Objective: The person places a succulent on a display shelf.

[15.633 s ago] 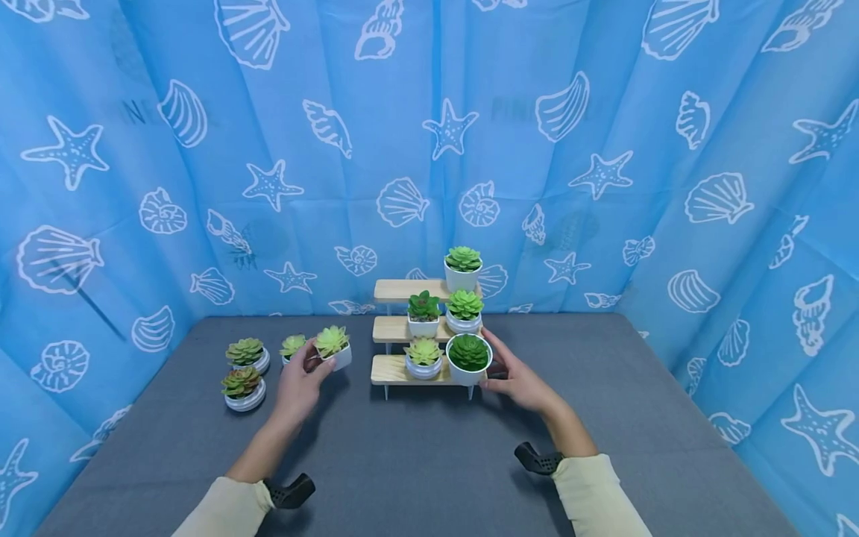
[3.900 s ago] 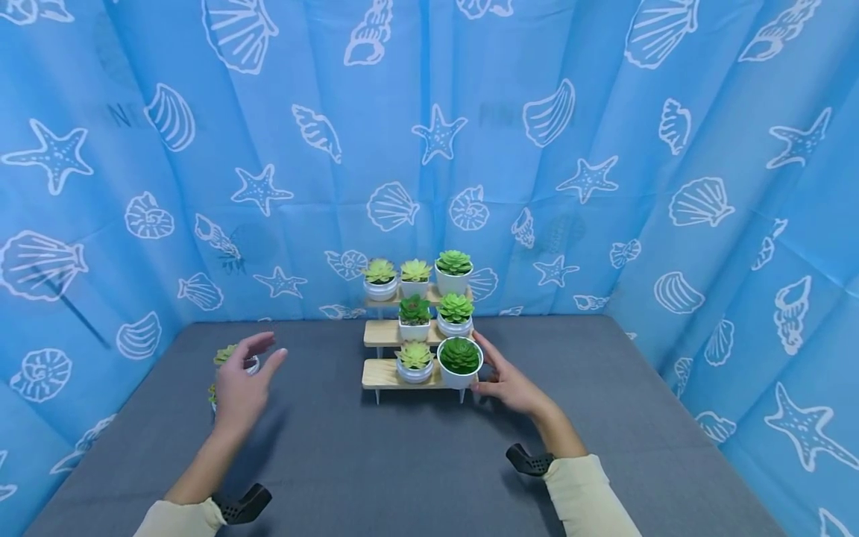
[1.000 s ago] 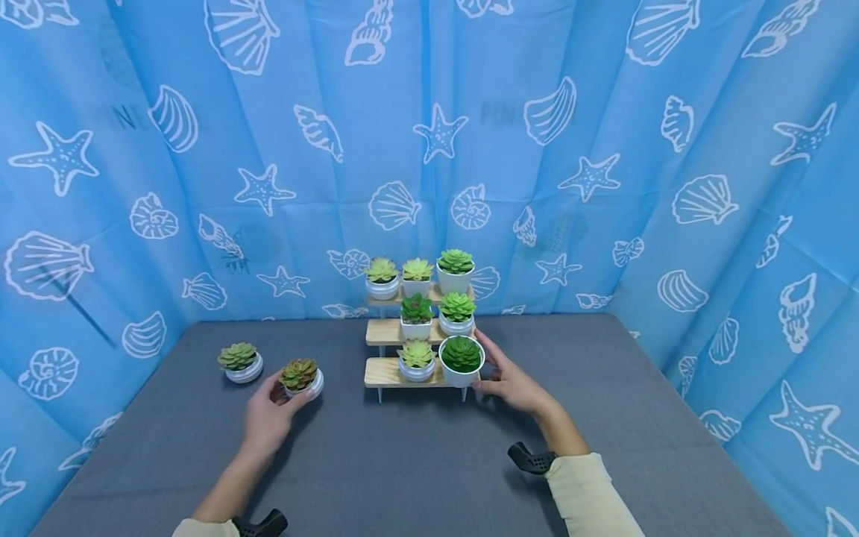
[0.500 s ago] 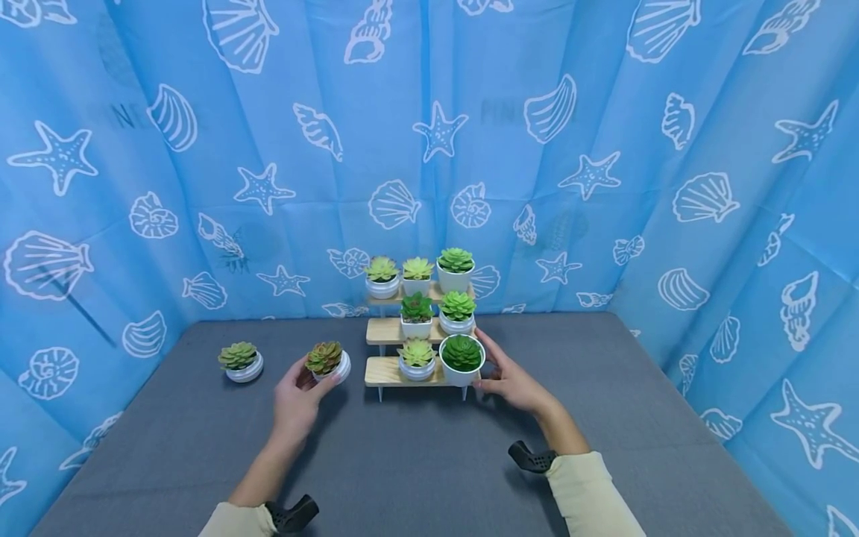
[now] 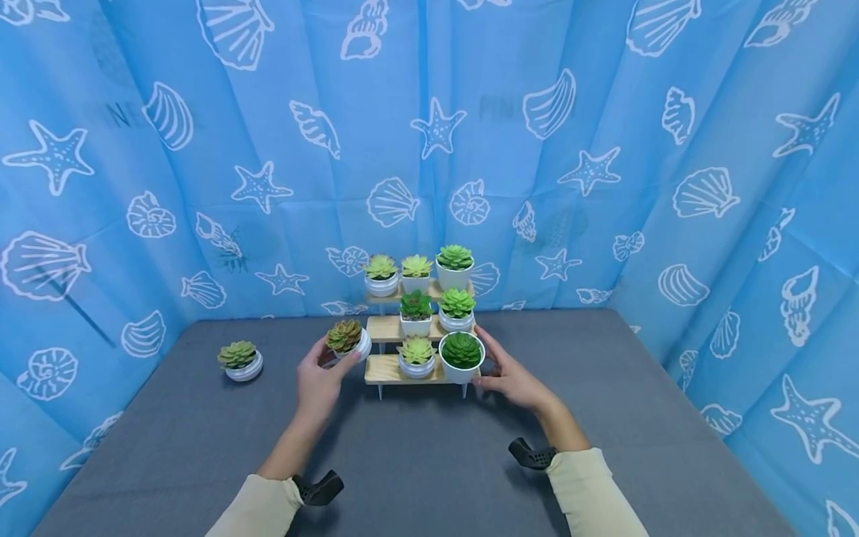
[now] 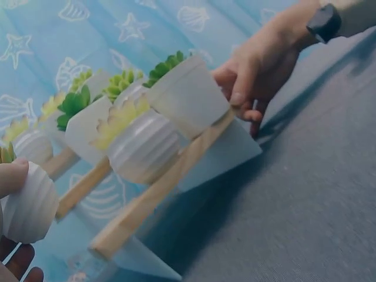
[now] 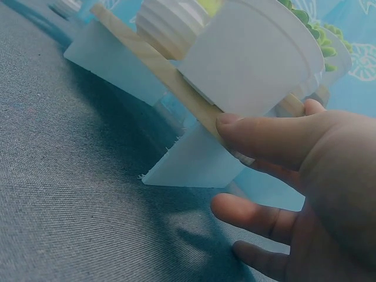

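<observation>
My left hand [image 5: 321,384] grips a reddish-green potted succulent [image 5: 345,337] by its white ribbed pot, tilted, at the left end of the middle shelf [image 5: 381,329]. In the left wrist view, thumb and fingers hold that pot [image 6: 32,202] from both sides. My right hand [image 5: 517,380] holds the right end of the three-tier wooden plant stand [image 5: 384,370], its thumb [image 7: 232,126] on the lowest shelf's edge. The top shelf bears three succulents. Two stand on the middle shelf, and two on the lowest, a dark green one [image 5: 461,352] being closest to my right hand.
One more potted succulent [image 5: 240,362] stands on the grey tablecloth [image 5: 429,462] at the left. Behind the table hangs a blue curtain [image 5: 429,164] printed with shells and starfish.
Since 15.6 s ago, two succulents have come onto the top shelf. Over the last second my left hand has carried the reddish succulent rightward to the stand; my right hand stays put.
</observation>
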Tool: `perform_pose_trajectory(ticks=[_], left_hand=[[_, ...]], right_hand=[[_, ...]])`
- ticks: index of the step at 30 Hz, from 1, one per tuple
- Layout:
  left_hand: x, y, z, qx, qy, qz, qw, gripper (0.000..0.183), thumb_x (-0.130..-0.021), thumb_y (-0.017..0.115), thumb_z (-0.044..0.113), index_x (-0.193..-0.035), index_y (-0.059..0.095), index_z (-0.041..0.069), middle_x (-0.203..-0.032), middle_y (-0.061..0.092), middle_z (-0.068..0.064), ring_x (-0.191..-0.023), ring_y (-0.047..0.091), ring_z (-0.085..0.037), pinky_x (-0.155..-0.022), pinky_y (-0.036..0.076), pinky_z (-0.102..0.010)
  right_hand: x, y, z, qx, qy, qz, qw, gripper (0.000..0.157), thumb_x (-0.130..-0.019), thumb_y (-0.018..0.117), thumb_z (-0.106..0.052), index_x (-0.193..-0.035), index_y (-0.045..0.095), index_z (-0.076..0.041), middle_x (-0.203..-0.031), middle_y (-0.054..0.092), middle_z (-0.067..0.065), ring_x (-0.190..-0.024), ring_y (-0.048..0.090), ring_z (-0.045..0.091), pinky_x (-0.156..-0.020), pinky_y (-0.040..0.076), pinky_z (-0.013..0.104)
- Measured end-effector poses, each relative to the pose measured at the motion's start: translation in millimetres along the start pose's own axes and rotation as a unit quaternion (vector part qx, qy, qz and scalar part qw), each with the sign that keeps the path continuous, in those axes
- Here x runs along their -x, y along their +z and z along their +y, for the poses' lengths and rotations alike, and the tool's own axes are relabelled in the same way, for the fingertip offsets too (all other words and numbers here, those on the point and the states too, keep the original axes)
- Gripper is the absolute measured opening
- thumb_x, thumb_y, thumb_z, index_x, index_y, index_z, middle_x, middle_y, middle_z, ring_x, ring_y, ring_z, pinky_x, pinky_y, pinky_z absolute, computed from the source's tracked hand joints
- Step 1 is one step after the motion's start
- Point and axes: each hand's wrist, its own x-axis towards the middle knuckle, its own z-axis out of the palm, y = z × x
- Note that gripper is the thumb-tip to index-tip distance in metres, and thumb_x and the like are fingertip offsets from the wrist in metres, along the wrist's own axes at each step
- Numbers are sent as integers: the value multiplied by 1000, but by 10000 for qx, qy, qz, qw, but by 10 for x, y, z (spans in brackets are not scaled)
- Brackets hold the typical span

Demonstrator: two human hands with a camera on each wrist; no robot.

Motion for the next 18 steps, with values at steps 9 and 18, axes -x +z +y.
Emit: perform_pose_trajectory(ticks=[9,18], left_hand=[[-138,198,135,139,512,326,9981,58,-81,81,17,-133,58,2,-121,61,-17,-106,57,-27,-87,46,-36],[-229,328,134,294,508,344,9977,59,-80,81,14,-133,58,3,-122,62,-17,-107,57,-28,-89,47,-41]], right_hand=[[5,-1,-19,69,13,9,10000,93,-88,65,6,-158,9,-19,-153,26,25,-97,57,37,-69,52,33],[7,-10,-16,202,37,31,9998,93,-88,66,4,-158,10,-22,-155,23,22,-112,51,37,-72,51,35]])
